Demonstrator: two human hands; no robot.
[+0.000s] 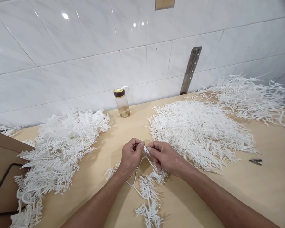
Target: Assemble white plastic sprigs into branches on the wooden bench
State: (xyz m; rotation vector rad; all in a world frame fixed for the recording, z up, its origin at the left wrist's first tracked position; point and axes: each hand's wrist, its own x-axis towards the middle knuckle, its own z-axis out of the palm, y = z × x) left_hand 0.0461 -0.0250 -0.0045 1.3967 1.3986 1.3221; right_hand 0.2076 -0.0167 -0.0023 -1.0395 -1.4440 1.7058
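My left hand and my right hand meet above the table, fingertips nearly touching. Both are closed in a pinch on a small white plastic sprig with thin, bristle-like tips. Its far end is hidden by my fingers. Below them runs a white plastic stem, bent in a loop, and a branch with tufted sprigs hangs toward the table's near edge. To the right lies a broad heap of loose white sprigs. A pile of tufted white branches lies to the left.
A clear bottle with a dark lid stands by the tiled wall. A metal bracket leans against the tiles. Bare white stems are heaped at the back right, a small dark tool lies nearer. A brown box borders the left side.
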